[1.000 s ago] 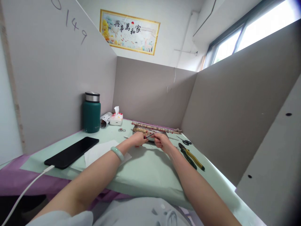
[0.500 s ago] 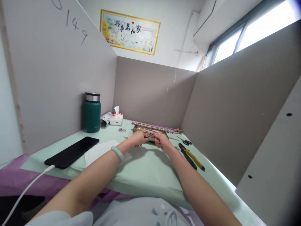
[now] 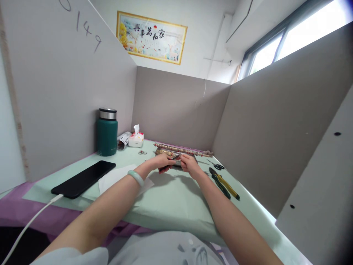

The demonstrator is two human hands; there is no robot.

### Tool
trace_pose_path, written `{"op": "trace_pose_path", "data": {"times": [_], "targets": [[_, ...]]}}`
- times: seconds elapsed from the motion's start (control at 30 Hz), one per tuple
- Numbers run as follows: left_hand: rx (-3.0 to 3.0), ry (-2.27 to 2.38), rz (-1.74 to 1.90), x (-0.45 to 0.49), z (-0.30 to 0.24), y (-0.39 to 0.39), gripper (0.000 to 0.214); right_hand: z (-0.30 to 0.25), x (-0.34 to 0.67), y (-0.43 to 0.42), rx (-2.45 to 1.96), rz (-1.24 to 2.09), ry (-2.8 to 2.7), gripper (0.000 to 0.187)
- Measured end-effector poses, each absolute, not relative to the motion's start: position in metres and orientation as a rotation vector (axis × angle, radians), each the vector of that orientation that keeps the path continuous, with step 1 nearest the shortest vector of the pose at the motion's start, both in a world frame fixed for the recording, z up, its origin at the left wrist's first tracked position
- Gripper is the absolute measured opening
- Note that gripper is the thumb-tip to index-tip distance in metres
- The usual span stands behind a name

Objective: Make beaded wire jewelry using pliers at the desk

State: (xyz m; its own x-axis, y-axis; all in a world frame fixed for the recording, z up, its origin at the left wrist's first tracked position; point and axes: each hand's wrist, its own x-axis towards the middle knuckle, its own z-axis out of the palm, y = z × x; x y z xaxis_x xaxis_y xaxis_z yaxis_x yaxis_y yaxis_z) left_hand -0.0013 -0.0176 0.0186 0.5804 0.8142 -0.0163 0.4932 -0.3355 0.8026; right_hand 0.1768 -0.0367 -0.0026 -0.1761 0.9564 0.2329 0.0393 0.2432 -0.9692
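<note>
My left hand [image 3: 163, 162] and my right hand [image 3: 188, 164] meet over the far middle of the pale green table [image 3: 171, 198]. The left hand, with a green bangle [image 3: 134, 177] on its wrist, grips a small dark-handled tool [image 3: 171, 159] that points toward the right hand. My right hand pinches a small piece at the tool's tip; the piece is too small to make out. Just behind both hands lies a tray of beads [image 3: 165, 151] with a long beaded stick [image 3: 182, 149] beyond it.
Yellow-handled pliers [image 3: 224, 183] and small scissors [image 3: 217, 166] lie right of my hands. A black phone [image 3: 84, 178] on a white cable, white paper [image 3: 116, 178], a green flask [image 3: 107, 131] and a tissue pack [image 3: 136, 139] sit at left. Grey partitions wall three sides.
Both hands have lifted slightly and drawn closer together; the tool's tip now lies nearer the right fingers. Nothing else on the table has moved.
</note>
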Motion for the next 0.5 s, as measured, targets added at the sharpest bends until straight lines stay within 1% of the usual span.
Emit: {"op": "trace_pose_path", "data": {"times": [0.23, 0.4, 0.5], "targets": [[1.972, 1.059, 0.500, 0.0002, 0.0140, -0.0132, 0.048, -0.0048, 0.1774, -0.0336, -0.987, 1.133, -1.456, 0.021], [1.996, 1.103, 0.481, 0.0023, 0.0149, -0.0153, 0.041, -0.0051, 0.1767, -0.0323, -1.021, 1.113, -1.458, 0.023], [2.112, 1.201, 0.509, 0.0027, 0.0112, -0.0134, 0.033, -0.0071, 0.1758, -0.0303, -1.081, 1.040, -1.456, 0.022]]}}
